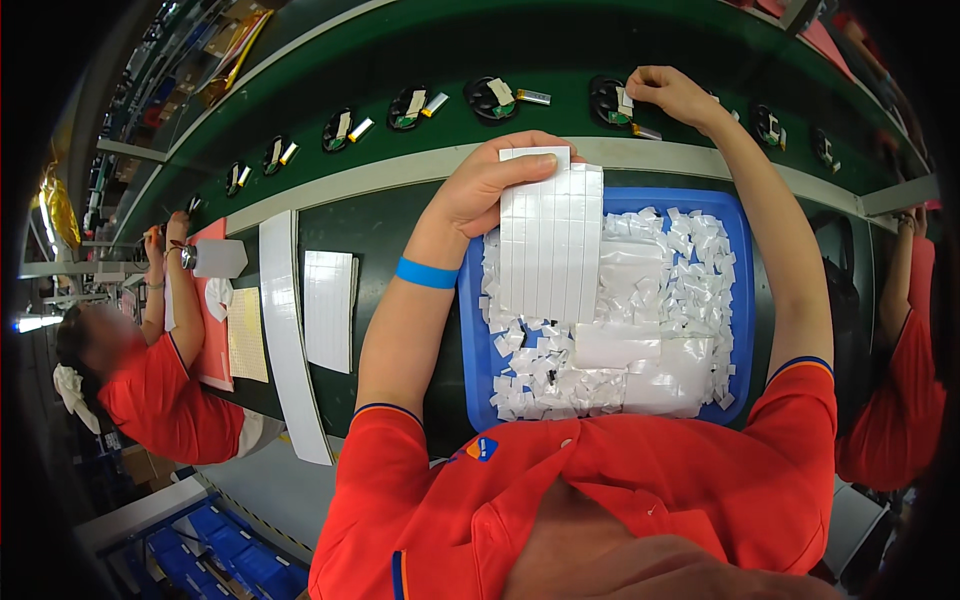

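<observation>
My left hand (490, 185) is closed round a stack of white sheets (550, 240) scored into small rectangles, its thumb lying across their top end. On the green belt, my right hand (672, 95) pinches a small white piece (626, 98), apparently cut like those on the sheets, against a black rounded part (603, 100). That part carries a cream strip and a green circuit board, and a silver battery (646, 132) lies beside it. Under the sheets stands a blue tray (745, 300) heaped with small white scraps (700, 250) and larger white backing pieces.
More black parts with batteries, such as one part (490, 98), line the belt. Left of me lie a long white strip (285, 320), white sheets (328, 305) and a yellowish sheet (247, 335). Co-workers in red sit at left (160, 400) and right (900, 400). A pale rail (400, 165) edges the belt.
</observation>
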Tool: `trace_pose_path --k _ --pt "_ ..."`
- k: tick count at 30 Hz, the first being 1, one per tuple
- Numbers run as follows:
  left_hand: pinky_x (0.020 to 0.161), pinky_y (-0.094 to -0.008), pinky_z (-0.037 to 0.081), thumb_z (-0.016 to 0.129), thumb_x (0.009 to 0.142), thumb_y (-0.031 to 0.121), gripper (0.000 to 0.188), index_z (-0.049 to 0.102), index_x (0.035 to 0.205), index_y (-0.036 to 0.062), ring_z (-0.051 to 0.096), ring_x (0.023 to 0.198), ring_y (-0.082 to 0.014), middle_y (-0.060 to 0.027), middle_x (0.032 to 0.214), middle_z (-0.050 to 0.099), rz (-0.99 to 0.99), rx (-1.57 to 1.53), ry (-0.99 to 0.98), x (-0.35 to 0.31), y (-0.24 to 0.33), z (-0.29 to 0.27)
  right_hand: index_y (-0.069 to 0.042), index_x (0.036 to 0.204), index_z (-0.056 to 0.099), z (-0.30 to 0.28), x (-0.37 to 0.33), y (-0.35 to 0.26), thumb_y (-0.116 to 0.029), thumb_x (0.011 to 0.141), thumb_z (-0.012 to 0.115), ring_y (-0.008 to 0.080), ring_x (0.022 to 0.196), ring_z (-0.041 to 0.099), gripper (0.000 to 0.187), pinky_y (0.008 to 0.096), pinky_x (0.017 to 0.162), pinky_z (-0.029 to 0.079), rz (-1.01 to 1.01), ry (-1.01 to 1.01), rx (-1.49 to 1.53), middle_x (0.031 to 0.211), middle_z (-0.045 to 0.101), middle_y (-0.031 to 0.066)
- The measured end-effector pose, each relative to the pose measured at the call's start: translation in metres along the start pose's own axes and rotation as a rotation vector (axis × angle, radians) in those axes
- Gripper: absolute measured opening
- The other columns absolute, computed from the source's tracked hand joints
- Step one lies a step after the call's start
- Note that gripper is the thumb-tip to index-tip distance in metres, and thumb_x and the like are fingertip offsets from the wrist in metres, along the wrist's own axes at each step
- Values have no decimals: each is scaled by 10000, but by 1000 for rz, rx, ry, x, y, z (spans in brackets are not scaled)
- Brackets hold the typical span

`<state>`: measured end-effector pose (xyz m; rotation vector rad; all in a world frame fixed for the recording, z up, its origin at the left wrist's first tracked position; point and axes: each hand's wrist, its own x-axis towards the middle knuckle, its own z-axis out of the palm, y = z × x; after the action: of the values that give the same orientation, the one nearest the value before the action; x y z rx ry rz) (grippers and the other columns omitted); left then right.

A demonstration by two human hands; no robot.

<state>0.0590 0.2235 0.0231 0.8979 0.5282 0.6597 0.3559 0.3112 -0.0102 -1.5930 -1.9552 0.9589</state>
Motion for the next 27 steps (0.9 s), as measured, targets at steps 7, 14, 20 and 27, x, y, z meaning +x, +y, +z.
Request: trace_pose_path --k 7,14,20,27 --pt "795 -328 539 651 789 112 312 589 1077 9 640 925 -235 -154 1026 628 -1 18 16 0 1 0 -7 868 553 5 -10 -2 -206 835 591 139 709 511 205 262 689 425 -20 154 -194 773 561 57" --pt "801 -319 532 660 784 137 338 582 1087 10 638 918 -220 -145 1017 627 -4 59 22 -1 -1 0 -29 870 575 7 -38 -22 -154 798 598 270 750 600 145 348 703 479 -248 359 -561 813 604 98" --pt "792 -308 529 679 768 163 367 582 1088 11 635 914 -205 -133 1022 625 2 63 13 -2 1 1 -22 814 608 6 -39 -21 -108 774 583 284 762 614 98 366 703 479 -421 295 -949 801 625 116" --pt "782 -287 528 678 768 125 375 593 1111 -2 642 901 -180 -128 1014 636 32 148 -13 -1 1 1 -12 805 557 -12 -32 -2 -132 787 531 226 650 604 124 292 593 469 -165 236 -557 771 615 94"
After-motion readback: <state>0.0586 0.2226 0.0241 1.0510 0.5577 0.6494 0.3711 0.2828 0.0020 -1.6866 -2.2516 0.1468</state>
